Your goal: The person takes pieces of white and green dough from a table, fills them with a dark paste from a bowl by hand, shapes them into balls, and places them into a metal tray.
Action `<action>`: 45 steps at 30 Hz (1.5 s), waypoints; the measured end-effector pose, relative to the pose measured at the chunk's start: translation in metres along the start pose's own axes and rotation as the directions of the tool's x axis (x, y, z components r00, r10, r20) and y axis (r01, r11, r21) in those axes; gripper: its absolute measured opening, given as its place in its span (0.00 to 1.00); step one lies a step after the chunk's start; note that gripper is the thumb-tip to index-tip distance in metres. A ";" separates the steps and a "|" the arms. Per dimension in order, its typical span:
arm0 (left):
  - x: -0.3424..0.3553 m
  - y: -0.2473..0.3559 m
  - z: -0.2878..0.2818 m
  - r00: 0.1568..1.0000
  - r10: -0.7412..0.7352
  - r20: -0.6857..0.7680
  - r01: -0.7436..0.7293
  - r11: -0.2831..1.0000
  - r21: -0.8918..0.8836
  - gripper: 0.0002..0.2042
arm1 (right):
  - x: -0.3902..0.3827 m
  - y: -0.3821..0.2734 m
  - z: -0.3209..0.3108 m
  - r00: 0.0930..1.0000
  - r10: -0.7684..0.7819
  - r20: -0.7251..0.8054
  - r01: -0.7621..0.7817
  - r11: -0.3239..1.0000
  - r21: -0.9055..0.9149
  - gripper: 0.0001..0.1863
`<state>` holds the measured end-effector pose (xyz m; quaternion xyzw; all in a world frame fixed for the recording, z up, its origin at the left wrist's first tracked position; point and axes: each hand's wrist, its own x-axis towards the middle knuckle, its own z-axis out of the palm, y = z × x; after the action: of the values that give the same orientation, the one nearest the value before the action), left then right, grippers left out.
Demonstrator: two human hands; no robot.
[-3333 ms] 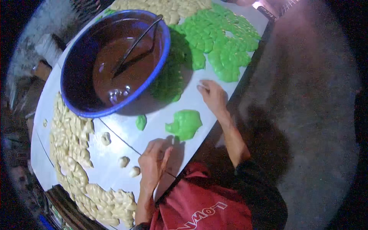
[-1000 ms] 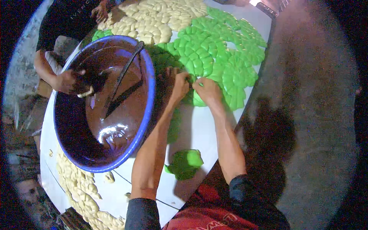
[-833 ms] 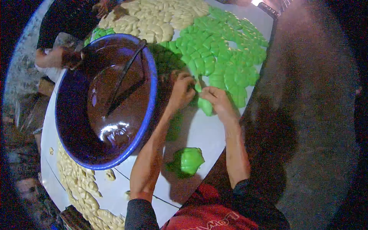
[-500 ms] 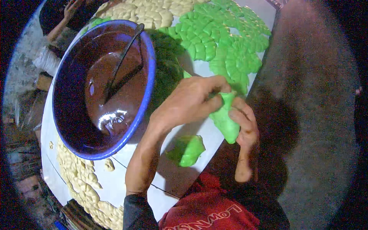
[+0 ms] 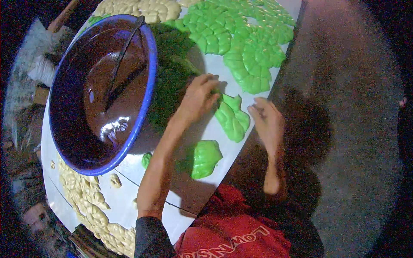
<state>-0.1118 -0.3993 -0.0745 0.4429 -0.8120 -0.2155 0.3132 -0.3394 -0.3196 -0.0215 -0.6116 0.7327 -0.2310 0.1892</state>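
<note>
A soft, shiny green dough piece (image 5: 232,118) lies on the white tabletop, near its right edge. My left hand (image 5: 200,98) is at the upper left side of this piece, its fingers bent and apart; whether a fingertip touches the dough is hard to see. Just past the table edge, my right hand (image 5: 269,124) hovers to the right of the piece, fingers loosely curved and holding nothing. Closer to me, a second green lump (image 5: 206,159) rests on the table. My left forearm passes between that lump and a blue-rimmed tub (image 5: 151,64).
Dark brown liquid (image 5: 97,94) fills part of the tub, with a black stick-like handle (image 5: 124,49) leaning in it. Flattened green pieces (image 5: 245,47) cover the far right, cream ones (image 5: 140,9) the far end and others (image 5: 92,202) the near left. A small green bit (image 5: 146,160) sits beside my forearm.
The green dough piece went from between both hands down onto the table. My hands have let go and moved apart, the left one leftward. The whole view has shifted slightly.
</note>
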 end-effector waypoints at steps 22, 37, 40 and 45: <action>0.014 0.043 0.018 0.990 0.091 0.108 -0.117 0.956 0.270 0.12 | 0.054 0.017 0.020 0.893 -0.313 0.324 0.149 0.883 0.445 0.10; 0.013 0.042 0.004 0.984 -0.141 0.111 0.119 0.977 0.179 0.29 | 0.032 0.075 -0.018 0.865 -0.309 0.395 0.126 0.896 0.426 0.26; 0.003 0.053 0.005 0.993 -0.082 0.083 0.068 0.986 0.155 0.35 | 0.031 0.053 -0.032 0.843 -0.328 0.427 0.312 0.944 0.110 0.18; 0.004 0.090 0.032 0.991 -0.022 0.134 0.010 0.996 0.089 0.33 | 0.030 0.054 -0.026 0.906 -0.345 0.245 0.312 0.936 0.164 0.11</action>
<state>-0.1884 -0.3544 -0.0395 0.4471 -0.8365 -0.2114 0.2359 -0.4025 -0.3382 -0.0307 -0.7394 0.5710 -0.2178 0.2824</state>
